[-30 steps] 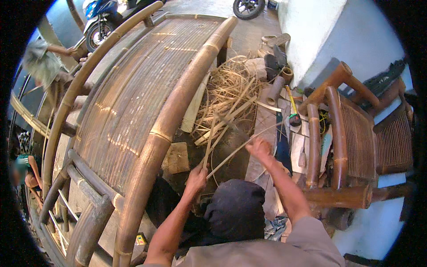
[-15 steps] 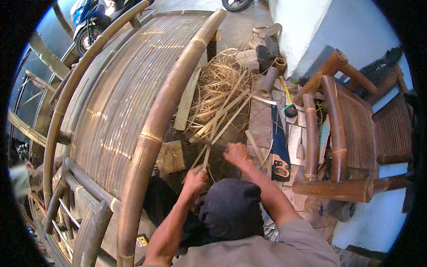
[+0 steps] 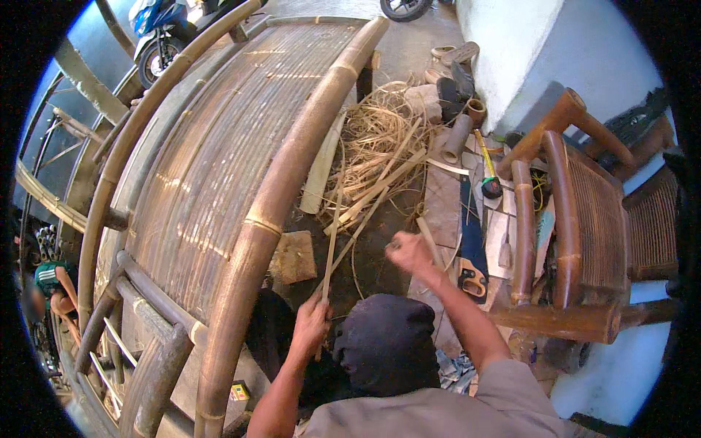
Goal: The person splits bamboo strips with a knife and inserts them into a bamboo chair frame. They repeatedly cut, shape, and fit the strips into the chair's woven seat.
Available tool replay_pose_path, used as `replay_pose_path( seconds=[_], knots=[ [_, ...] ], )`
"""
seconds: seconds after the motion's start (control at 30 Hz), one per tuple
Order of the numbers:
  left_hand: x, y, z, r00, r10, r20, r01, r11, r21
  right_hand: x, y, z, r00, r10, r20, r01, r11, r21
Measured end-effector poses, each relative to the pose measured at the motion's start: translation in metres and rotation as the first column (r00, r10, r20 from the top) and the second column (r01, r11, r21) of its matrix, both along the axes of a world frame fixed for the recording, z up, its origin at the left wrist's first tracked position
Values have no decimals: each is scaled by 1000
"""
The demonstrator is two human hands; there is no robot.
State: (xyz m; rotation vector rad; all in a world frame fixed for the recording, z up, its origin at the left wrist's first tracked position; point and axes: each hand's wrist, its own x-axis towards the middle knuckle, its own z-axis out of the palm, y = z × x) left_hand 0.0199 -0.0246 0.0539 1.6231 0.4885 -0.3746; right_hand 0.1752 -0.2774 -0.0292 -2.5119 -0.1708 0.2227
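Observation:
My left hand grips the lower end of a thin bamboo strip that rises almost upright in front of me. My right hand is closed on a second thin strip that slants up and away toward the heap of bamboo shavings. Both hands work just right of the thick curved bamboo pole that edges a large slatted bamboo frame. A dark cloth bundle sits below my hands.
A handsaw, tape measure and other tools lie on the floor to the right. A bamboo chair stands beyond them. A wood block rests by the pole. A parked motorbike is at the far left. A person crouches at left.
My right hand has drawn back toward me and closed, from the stretched-out reach a second ago. The left hand has dropped lower, and its strip now stands nearly upright.

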Motion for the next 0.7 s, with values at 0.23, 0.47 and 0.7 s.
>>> replay_pose_path(
  seconds=[0.23, 0.47, 0.7],
  knots=[
    [51, -27, -50, 978, 96, -185, -144, 953, -267, -69, 44, -2, 983, 179, -38, -180, 984, -3],
    [17, -18, -13, 992, -38, -117, -13, 915, -404, 0, 10, 1, 996, -40, -84, 21, 976, -216],
    [-58, -15, 17, 971, 6, -241, -114, 891, -440, 33, -46, -31, 991, -123, -49, 101, 943, -318]
  ],
)
